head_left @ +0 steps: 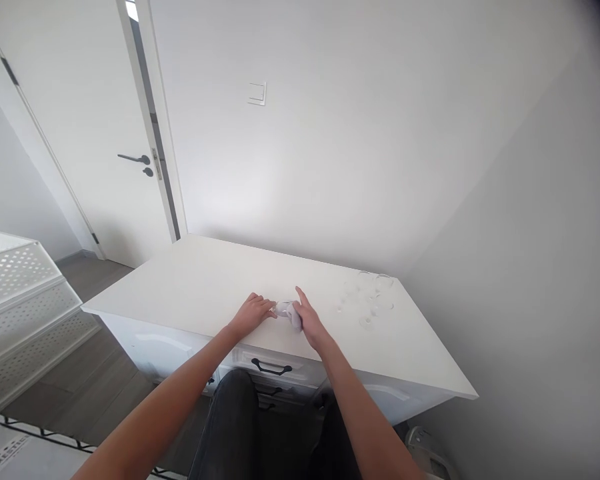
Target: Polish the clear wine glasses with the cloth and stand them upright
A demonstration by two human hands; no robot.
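Left hand (253,313): pinching one end of the glass.
Right hand (310,321): curled around a pale cloth (295,319) against the glass.
Glass (283,308): above the front middle of the surface (205,280).
Other glassware (373,299): clear, clustered on the surface's right end.
Drawer handle (271,370): black, below the surface.
Door (75,120): left of the surface.

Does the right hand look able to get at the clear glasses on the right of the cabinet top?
Probably yes: nothing visible stands between the right hand and the glasses, which are on the same top. It does hold a white cloth, which may hamper its grasp.
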